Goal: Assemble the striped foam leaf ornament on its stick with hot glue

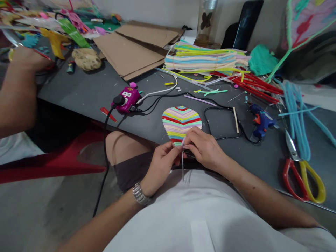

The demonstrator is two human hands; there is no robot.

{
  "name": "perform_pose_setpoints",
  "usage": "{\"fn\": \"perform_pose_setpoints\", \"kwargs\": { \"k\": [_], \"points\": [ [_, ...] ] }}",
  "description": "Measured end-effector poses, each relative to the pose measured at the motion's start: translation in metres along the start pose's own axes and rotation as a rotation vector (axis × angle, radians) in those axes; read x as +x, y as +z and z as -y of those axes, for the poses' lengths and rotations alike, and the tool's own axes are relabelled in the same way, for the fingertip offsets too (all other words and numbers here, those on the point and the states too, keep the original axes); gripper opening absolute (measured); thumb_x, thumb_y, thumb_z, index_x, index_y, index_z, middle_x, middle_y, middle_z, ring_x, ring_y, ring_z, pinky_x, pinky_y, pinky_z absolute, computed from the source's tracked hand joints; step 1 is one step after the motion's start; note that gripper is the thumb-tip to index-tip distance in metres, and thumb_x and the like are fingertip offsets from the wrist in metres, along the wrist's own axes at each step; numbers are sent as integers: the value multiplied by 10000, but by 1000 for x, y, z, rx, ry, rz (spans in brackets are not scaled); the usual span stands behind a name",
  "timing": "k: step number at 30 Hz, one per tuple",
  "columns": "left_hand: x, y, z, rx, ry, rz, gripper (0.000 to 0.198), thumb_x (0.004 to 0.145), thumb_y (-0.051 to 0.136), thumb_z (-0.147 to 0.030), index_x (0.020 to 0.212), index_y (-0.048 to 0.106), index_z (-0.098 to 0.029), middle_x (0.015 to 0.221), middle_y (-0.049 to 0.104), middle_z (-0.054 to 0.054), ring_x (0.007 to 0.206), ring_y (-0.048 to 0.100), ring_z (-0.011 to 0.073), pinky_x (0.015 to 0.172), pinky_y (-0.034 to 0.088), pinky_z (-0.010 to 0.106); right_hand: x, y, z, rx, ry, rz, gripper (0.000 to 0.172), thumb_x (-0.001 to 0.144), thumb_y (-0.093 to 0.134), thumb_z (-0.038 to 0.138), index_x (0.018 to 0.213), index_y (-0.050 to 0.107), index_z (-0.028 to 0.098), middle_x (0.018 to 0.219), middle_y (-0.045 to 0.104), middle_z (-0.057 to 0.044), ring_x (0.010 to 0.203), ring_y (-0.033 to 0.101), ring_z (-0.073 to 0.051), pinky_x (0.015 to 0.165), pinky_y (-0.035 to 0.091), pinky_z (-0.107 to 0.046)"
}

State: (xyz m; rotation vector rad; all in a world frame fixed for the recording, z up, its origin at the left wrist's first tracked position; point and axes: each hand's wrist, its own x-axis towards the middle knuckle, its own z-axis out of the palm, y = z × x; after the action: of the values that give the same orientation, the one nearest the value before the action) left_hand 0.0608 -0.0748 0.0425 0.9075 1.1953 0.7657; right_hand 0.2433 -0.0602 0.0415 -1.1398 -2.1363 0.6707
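A leaf-shaped piece made of striped coloured pipe cleaners [181,122] lies at the near edge of the grey table [86,92]. My left hand [161,162] pinches its lower tip, where a thin wire stem [182,168] hangs down. My right hand [203,147] is closed on the same tip from the right, fingers pressed around the stem's top. Both hands touch each other there. A metal watch [140,194] sits on my left wrist.
A blue glue gun [261,120] lies right of the leaf, with scissors [301,171] at the right edge. A purple power adapter [127,99] with cables sits to the left. Bundled pipe cleaners [204,57] and cardboard [133,49] lie further back. Another person's arm [18,87] rests at the left.
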Motion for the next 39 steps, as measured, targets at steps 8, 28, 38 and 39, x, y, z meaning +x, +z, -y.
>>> {"fn": "perform_pose_setpoints", "kwargs": {
  "k": [8, 28, 38, 39],
  "points": [
    [-7, -39, -20, 627, 274, 97, 333, 990, 580, -418, 837, 740, -170, 692, 704, 14, 618, 612, 138, 588, 457, 245, -1, -4, -13, 23, -30, 39, 143, 1009, 478, 119, 938, 571, 202, 916, 653, -47, 837, 591, -173, 753, 442, -284],
    [43, -56, -41, 968, 993, 342, 7, 968, 667, -201, 963, 671, -197, 1014, 749, 52, 972, 680, 206, 883, 502, 367, 1, -9, -5, 263, -43, 0, 162, 989, 589, 92, 967, 705, 204, 912, 721, -40, 876, 662, -162, 812, 538, -301],
    [43, -59, -34, 1020, 879, 325, 132, 974, 644, -242, 854, 625, -191, 880, 667, 44, 863, 580, 196, 803, 450, 352, -7, 3, -8, -154, -126, 13, 191, 1015, 542, 144, 889, 685, 154, 856, 680, -90, 797, 605, -189, 724, 502, -303],
    [43, -59, -34, 1021, 864, 323, 130, 970, 641, -235, 849, 622, -191, 877, 664, 44, 861, 574, 197, 798, 448, 350, -7, 4, -8, -180, -126, 18, 202, 1017, 533, 144, 886, 686, 158, 860, 677, -89, 802, 599, -189, 731, 499, -301]
  ]
}}
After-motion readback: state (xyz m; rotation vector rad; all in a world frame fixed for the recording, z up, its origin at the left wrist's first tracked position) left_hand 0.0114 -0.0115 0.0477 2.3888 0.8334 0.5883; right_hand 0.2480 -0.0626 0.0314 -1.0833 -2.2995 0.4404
